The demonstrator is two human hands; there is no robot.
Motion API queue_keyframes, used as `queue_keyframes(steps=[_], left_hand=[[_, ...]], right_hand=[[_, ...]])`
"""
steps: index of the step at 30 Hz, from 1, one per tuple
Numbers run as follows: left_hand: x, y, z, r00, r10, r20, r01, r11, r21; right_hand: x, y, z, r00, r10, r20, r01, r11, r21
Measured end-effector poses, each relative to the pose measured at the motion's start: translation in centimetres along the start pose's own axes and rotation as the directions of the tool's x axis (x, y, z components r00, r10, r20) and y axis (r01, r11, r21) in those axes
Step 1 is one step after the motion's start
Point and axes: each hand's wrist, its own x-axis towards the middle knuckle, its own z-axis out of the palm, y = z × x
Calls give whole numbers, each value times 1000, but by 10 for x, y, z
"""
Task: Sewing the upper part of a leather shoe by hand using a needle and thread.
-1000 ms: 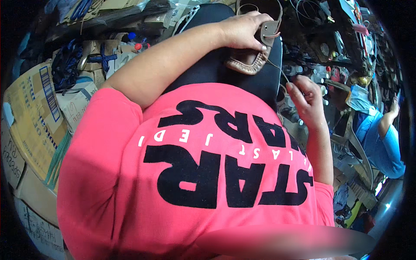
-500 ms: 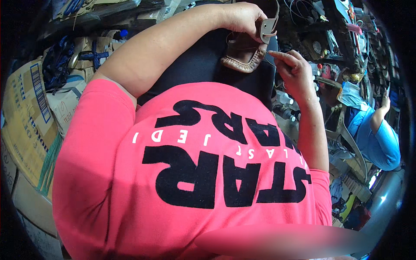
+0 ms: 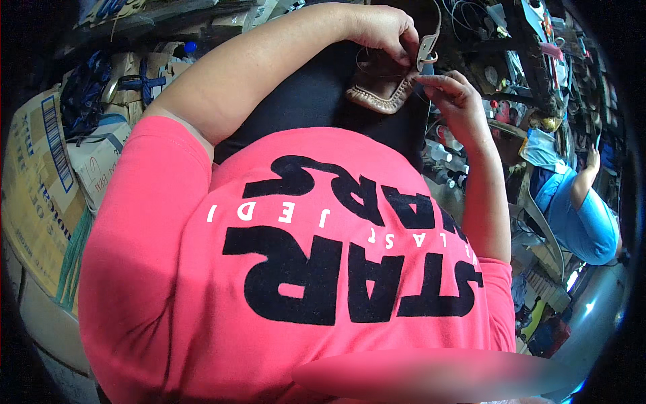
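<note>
A brown leather moccasin with puckered stitching round its toe lies over my dark trousers, near the top of the view. My left hand is closed on its far part, fingers curled down over the leather. Beside those fingers stands a greyish strap with holes and a tan loop. A thin thread curves over the shoe's left side. My right hand is closed in a pinch at the stitched right edge; what lies between its fingertips is too small to make out.
On the left stand a yellow-brown cardboard box and a white box. Clear bottles stand right of my legs. Further right sits another person in a blue shirt, among cluttered shelves and tools.
My right fingertips have come in against the shoe's stitched edge. The strap has tilted more edge-on, and my left fingers have shifted slightly. The person in blue has moved an arm.
</note>
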Motion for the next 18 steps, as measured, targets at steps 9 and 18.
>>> queue_keyframes(steps=[9,18], left_hand=[[6,-5,10,994,-67,-89,94,931,354],[-91,-11,-102,761,106,-640,249,863,439]], right_hand=[[15,30,19,998,-64,-8,63,932,357],[1,5,20,974,-190,-124,203,974,105]])
